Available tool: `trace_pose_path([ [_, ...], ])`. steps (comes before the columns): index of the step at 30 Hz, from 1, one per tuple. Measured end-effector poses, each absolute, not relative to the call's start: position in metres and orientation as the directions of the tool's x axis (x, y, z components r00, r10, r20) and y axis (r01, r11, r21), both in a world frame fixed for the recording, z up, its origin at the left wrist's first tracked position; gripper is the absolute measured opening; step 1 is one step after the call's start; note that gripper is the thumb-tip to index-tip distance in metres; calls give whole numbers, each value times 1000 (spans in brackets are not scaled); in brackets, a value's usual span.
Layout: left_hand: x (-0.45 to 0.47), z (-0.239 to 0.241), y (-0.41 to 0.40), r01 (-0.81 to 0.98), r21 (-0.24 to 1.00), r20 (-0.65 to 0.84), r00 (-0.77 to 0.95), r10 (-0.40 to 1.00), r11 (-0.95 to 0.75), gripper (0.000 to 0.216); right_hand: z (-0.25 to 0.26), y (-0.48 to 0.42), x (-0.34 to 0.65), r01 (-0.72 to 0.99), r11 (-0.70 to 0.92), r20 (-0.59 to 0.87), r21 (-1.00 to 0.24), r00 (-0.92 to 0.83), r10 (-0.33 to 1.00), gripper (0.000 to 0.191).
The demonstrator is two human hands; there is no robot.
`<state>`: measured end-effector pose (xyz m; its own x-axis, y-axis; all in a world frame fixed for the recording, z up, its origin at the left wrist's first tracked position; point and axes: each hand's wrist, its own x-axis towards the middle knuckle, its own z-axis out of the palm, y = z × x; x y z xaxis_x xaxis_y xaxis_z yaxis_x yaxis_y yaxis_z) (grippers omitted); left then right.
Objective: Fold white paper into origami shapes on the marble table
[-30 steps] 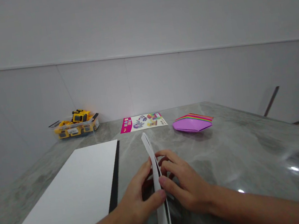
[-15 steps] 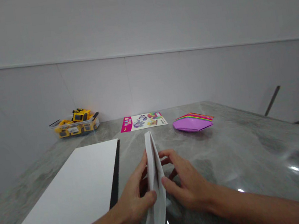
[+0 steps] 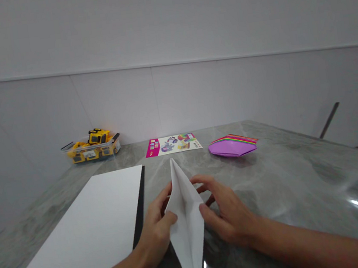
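A folded sheet of white paper (image 3: 186, 221), long and pointed at its far end, stands between my hands with its middle spread into a hollow. My left hand (image 3: 159, 224) grips its left side, thumb on the inner face and fingers behind. On the other side, my right hand (image 3: 223, 209) pinches the right edge between thumb and curled fingers. The fingertips behind the paper are partly hidden. The near tip of the paper runs out of view at the bottom.
Left lies a stack of white paper (image 3: 88, 225) over a black sheet (image 3: 140, 214). Farther back are a clear box (image 3: 91, 153) of yellow toy vehicles, a colourful printed booklet (image 3: 174, 144) and a purple folded paper boat (image 3: 232, 146) with rainbow stripes. A grey marble table (image 3: 290, 181) carries everything.
The folded paper has opened from a narrow, nearly closed shape into a wide diamond-like hollow. My hands have moved slightly apart with its sides.
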<state>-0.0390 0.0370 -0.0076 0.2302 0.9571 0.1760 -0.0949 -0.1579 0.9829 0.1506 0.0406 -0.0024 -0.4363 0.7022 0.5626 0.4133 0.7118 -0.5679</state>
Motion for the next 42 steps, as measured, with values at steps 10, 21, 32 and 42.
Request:
trace_pose_path([
  [10, -39, -12, 35, -9, 968, 244, 289, 926, -252, 48, -2, 47, 150, 442, 604, 470, -663, -382, 796, 58],
  [21, -40, -8, 40, 47, 932, 326, 330, 886, -360, 62, -6, 53, 145, 336, 287, 161, -897, -355, 921, 16],
  [32, -41, -14, 39, 121, 916, 312, 389, 867, -384, 50, -3, 66, 151, -261, -244, -132, -934, -382, 915, 20],
  [42, -45, -10, 36, 408, 710, 407, 426, 808, -573, 54, -9, 63, 157, -221, -240, -98, -945, -509, 855, 17],
])
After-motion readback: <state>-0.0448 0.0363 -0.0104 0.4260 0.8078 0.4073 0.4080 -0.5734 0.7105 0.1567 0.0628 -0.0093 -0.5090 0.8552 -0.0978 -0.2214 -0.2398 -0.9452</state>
